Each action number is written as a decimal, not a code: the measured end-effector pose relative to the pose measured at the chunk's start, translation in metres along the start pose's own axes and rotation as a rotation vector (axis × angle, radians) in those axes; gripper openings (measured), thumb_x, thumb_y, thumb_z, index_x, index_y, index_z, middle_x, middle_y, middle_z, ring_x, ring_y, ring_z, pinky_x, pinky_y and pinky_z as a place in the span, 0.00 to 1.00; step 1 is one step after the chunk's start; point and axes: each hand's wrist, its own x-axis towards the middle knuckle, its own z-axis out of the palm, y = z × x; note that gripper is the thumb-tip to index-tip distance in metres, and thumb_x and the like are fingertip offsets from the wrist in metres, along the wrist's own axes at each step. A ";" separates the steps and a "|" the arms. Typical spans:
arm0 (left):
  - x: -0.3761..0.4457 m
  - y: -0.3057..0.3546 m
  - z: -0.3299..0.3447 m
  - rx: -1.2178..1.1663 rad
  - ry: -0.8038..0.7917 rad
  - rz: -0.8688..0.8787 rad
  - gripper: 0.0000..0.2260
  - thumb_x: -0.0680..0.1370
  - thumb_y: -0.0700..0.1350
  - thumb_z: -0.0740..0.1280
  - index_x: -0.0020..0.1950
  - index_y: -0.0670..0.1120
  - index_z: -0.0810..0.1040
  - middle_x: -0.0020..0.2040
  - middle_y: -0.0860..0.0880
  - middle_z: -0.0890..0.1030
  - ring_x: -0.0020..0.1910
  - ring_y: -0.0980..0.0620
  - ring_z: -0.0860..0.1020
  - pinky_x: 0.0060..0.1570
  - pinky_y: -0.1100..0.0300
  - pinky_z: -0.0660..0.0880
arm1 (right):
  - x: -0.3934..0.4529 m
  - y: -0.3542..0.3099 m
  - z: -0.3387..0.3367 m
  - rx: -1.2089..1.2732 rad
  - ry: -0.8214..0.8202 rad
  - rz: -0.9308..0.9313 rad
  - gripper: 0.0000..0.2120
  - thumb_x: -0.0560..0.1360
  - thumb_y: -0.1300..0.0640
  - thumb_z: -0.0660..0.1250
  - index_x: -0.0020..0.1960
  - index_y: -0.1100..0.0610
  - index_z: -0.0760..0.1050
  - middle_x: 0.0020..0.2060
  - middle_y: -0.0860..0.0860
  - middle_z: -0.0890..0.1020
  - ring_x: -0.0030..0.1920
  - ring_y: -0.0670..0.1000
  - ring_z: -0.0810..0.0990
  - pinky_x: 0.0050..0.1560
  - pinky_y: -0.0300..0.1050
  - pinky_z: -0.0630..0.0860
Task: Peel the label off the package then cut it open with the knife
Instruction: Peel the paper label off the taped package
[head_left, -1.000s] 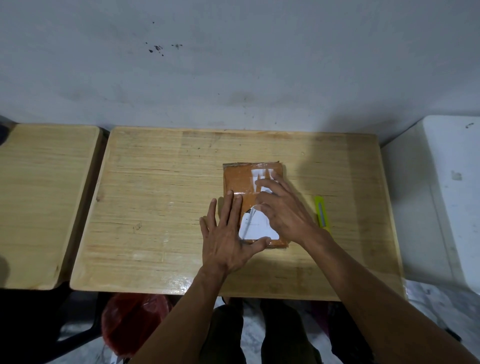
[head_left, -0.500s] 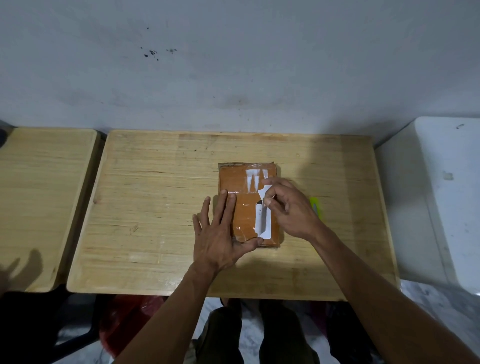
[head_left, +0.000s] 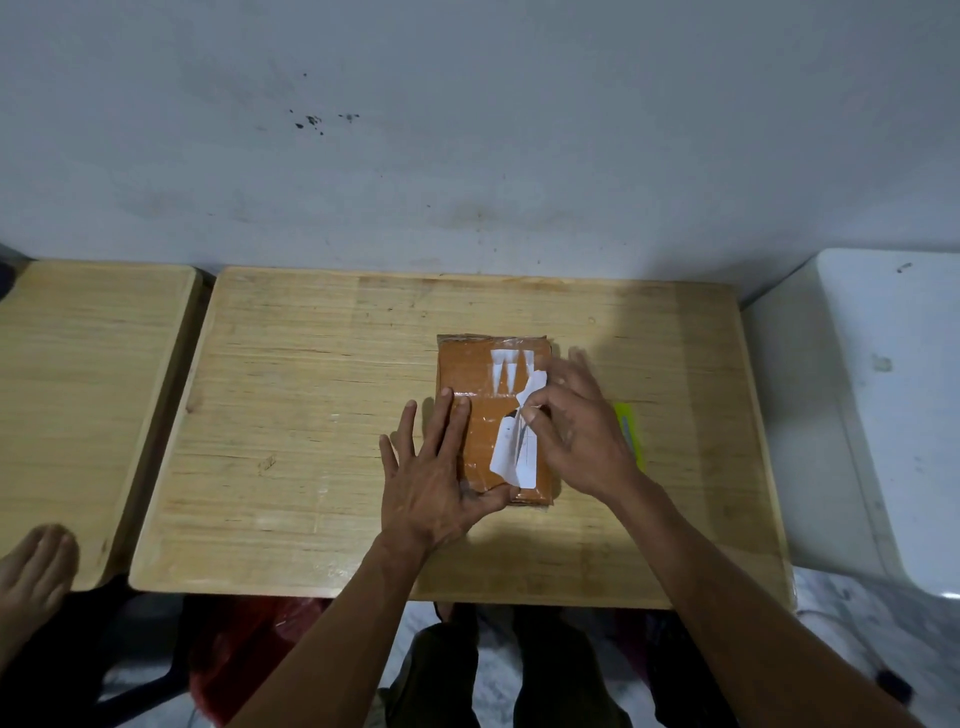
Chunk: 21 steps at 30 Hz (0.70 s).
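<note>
**Label half off, knife waiting**

Wooden table (head_left: 291, 415) against a scuffed grey wall: an orange package (head_left: 467, 374) lies flat near its middle, wrapped in clear glossy film. The left hand (head_left: 436, 478) presses it down, fingers spread flat, thumb across the near edge. The right hand (head_left: 576, 431) pinches the white label (head_left: 511, 452) between thumb and forefinger, the loose strip curling up off the package. Torn white slivers (head_left: 509, 371) cling near the far end, a sign the paper rips rather than lifts whole; a quick or steep pull would likely tear it again and leave more scraps. A yellow-green knife (head_left: 631, 431) lies just beside the package, partly hidden behind the right wrist, where a careless sweep could knock it. Faint printing marks the label, too small to read; no brand shows.
</note>
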 end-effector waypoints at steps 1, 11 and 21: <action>0.000 0.000 0.000 0.003 0.000 0.001 0.55 0.63 0.82 0.57 0.80 0.58 0.36 0.80 0.60 0.33 0.80 0.45 0.34 0.74 0.29 0.47 | -0.003 -0.003 0.000 -0.106 0.033 -0.014 0.06 0.76 0.53 0.68 0.50 0.54 0.80 0.66 0.50 0.72 0.74 0.53 0.63 0.71 0.47 0.65; -0.001 0.001 -0.002 0.005 0.001 0.001 0.54 0.64 0.82 0.55 0.81 0.57 0.38 0.80 0.60 0.34 0.80 0.46 0.34 0.74 0.29 0.47 | -0.021 -0.039 0.020 -0.016 0.100 0.422 0.26 0.68 0.41 0.75 0.59 0.49 0.69 0.43 0.44 0.78 0.45 0.46 0.78 0.43 0.45 0.77; -0.002 0.001 -0.001 -0.003 0.000 -0.003 0.55 0.65 0.81 0.59 0.81 0.57 0.38 0.80 0.59 0.34 0.80 0.45 0.35 0.74 0.29 0.47 | -0.037 -0.031 0.026 0.147 0.100 0.525 0.17 0.69 0.46 0.76 0.29 0.54 0.75 0.25 0.48 0.75 0.27 0.43 0.69 0.31 0.44 0.71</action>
